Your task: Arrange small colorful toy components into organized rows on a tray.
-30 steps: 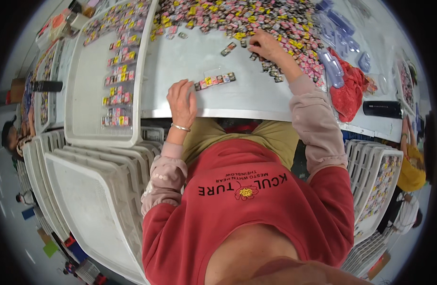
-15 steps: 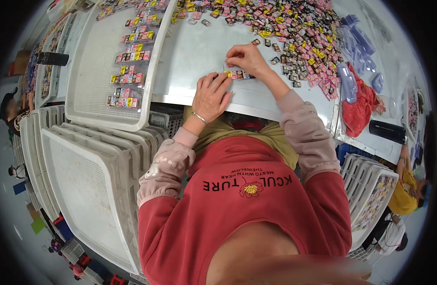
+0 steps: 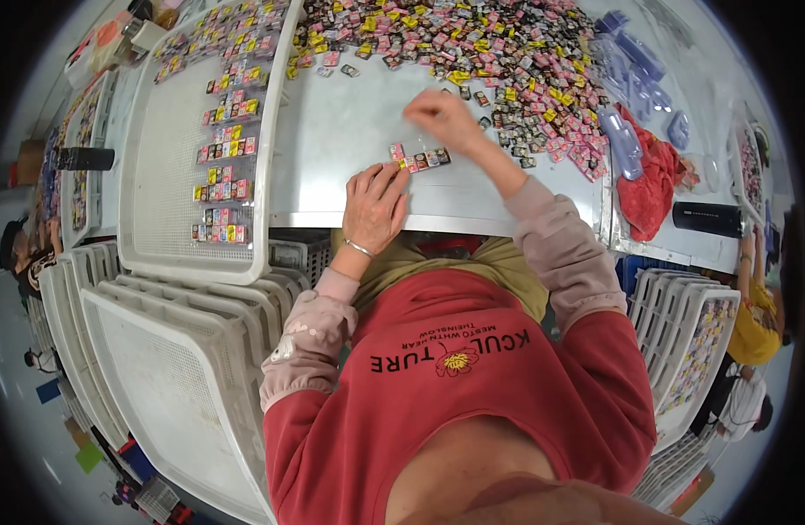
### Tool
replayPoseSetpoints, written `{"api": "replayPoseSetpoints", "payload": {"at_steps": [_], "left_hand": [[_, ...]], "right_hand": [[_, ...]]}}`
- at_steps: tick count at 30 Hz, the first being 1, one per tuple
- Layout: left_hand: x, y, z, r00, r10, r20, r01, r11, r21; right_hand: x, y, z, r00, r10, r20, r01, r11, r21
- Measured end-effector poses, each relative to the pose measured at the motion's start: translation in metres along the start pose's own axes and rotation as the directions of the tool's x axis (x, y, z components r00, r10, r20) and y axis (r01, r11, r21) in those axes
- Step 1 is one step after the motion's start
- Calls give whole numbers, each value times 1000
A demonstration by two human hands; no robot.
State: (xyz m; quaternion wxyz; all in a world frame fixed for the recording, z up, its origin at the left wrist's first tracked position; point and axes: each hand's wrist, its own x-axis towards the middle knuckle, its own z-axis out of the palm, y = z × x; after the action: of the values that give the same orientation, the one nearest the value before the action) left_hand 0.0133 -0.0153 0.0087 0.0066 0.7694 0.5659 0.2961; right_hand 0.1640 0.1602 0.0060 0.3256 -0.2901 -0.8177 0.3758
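Note:
A short row of small block-shaped pieces (image 3: 426, 160) in black, pink, white and yellow lies on the metal tabletop. One pink piece (image 3: 396, 151) sits just beyond the row's left end, touching or nearly touching it. My left hand (image 3: 374, 210) rests at that end, fingers stretched out and fingertips against the pieces. Above and beyond the row is my right hand (image 3: 444, 120), its fingers bent and smeared by motion. Whether it holds anything cannot be made out. To its right spreads a large heap of similar loose pieces (image 3: 542, 105).
A white perforated tray (image 3: 171, 175) at left bears several grouped rows of pieces. Stacked white trays (image 3: 162, 359) stand below it. At right lie clear bluish plastic shells (image 3: 630, 144), a red cloth (image 3: 647, 188) and a black box-like object (image 3: 707, 219). Other people work at both sides.
My right hand has lifted off the row and moved slightly away from it. The pink piece beneath its fingers now lies at the row's left end. The whole view has shifted a little.

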Motion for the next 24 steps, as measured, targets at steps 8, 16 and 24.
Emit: {"api": "replayPoseSetpoints", "payload": {"at_steps": [8,16,24], "left_hand": [[-2,-1,1,998,-53,-20,52,998,-37],[-2,1,3,994,-79,-73,72,993,-95],[-6,-3,5,982,-152,-114,138,983,-123]], "right_hand": [[26,54,-68,990,37,-133,-112,781,-614],[25,68,-83,995,79,-53,-95,766,-635],[20,51,-85,998,32,-60,-63,788,-612]]}}
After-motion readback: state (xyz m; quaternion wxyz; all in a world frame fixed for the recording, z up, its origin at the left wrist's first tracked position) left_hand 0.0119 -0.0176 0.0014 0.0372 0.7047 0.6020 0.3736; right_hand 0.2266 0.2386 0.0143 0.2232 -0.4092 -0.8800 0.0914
